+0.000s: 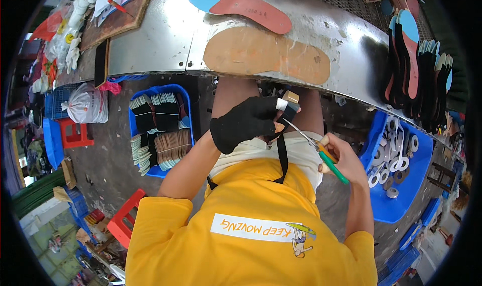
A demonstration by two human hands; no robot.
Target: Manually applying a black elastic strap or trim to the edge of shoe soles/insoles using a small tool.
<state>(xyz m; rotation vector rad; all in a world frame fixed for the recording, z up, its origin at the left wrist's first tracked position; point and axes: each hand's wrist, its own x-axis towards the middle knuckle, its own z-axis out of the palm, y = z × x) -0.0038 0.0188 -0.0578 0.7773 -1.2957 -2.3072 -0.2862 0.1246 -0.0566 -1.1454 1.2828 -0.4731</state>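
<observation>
My left hand (246, 123), in a black glove with bare fingertips, is closed around a dark piece with a tan end (290, 97). Its full shape is hidden by the glove, and white wrap shows on one finger. In my bare right hand (344, 158) is a slim metal-bladed tool with a green and orange handle (333, 166); I cannot tell its exact kind. The blade's tip reaches the dark piece beside my left fingertips. Just ahead, a tan insole-shaped board (266, 54) lies on the metal bench, below a blue and red insole (246, 7).
The metal bench (150, 35) spans the front. Stacked insoles (414, 60) stand at its right end. A blue bin (186, 93) with bundled insoles sits at left; another blue bin (396, 208) holds tape rolls at right. Red stools (125, 218) stand at left.
</observation>
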